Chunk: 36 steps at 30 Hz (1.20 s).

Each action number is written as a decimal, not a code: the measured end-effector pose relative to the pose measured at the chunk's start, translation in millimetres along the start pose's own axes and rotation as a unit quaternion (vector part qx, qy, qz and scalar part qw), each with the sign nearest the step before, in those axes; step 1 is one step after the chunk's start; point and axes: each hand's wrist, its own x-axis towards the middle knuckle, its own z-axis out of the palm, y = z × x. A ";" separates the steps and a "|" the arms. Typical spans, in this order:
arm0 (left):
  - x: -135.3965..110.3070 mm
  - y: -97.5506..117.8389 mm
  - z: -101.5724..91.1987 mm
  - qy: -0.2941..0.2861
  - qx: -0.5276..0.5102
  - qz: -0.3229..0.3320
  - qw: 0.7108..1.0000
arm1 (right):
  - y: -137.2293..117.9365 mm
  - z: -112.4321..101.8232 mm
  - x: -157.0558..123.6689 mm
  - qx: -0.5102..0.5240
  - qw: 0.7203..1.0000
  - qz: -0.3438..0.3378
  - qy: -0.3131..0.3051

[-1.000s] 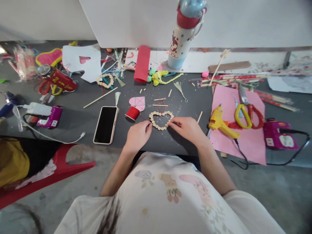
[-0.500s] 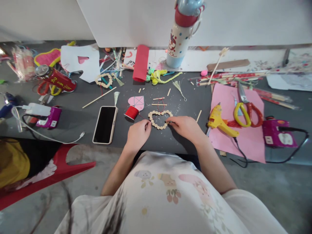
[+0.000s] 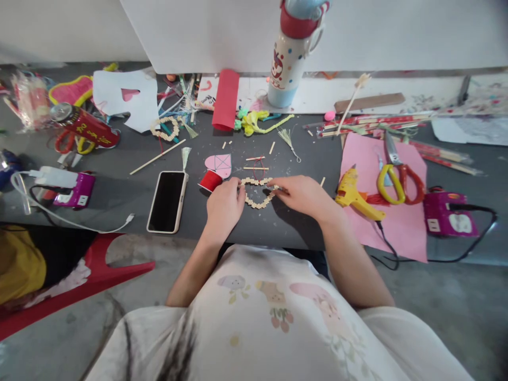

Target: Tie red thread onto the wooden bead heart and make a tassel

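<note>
A small heart-shaped frame of pale wooden pieces (image 3: pixel 259 205) lies on the grey table in front of me. My left hand (image 3: pixel 226 205) is closed at its upper left side, thumb and forefinger on the edge. From the other side, my right hand (image 3: pixel 305 197) pinches the upper right lobe, its fingertips partly covering the pieces. Just beyond the heart are short wooden sticks (image 3: pixel 256 168) with a loop of red thread. A red thread spool (image 3: pixel 210 181) sits by my left hand, touching a pink paper shape (image 3: pixel 219 165).
A phone (image 3: pixel 168 202) lies at left, near a drink can (image 3: pixel 85 126). On pink paper (image 3: pixel 400 238) at right rest a yellow glue gun (image 3: pixel 357 196) and scissors (image 3: pixel 392 159). A bottle (image 3: pixel 288 69) stands at the back; a red chair (image 3: pixel 99 270) is at lower left.
Both hands have shifted away from me along the heart's sides, toward its upper lobes. The heart has stayed in nearly the same place. The whole view has shifted slightly.
</note>
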 end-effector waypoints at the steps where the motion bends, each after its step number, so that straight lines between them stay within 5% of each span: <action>1: 2.1 0.2 1.5 0.014 0.010 0.022 1.000 | 0.9 -4.0 6.4 -0.011 1.000 0.009 0.016; 5: 12.3 1.2 10.9 0.054 0.036 0.098 0.993 | 8.1 -16.0 43.6 -0.073 0.997 0.019 0.031; 12: 24.9 5.7 17.8 0.031 0.018 0.145 0.989 | 22.7 -20.0 95.3 -0.145 0.989 -0.026 0.006; 36: 34.6 -0.4 23.9 0.011 -0.020 0.157 0.987 | 32.3 -26.3 119.7 -0.199 0.977 -0.069 -0.041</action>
